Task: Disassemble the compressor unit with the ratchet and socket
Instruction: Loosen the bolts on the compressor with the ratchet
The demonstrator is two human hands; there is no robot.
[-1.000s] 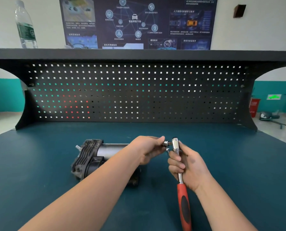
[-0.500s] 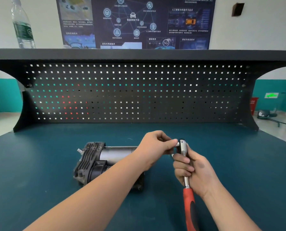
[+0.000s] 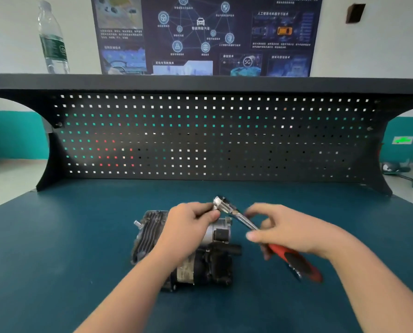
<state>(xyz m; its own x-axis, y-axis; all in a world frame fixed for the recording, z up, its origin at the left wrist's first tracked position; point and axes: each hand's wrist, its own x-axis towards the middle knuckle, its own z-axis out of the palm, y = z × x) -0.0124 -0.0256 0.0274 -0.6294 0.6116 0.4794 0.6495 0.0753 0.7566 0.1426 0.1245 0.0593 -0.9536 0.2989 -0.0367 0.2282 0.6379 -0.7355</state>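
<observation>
Left hand [image 3: 188,222] grips the ratchet [image 3: 244,219] head above the compressor [image 3: 196,255]; right hand [image 3: 287,230] loosely curls around its shaft.

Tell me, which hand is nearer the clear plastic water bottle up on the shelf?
Left. The left hand lies below the water bottle, slightly rightward; the right hand sits farther right.
</observation>
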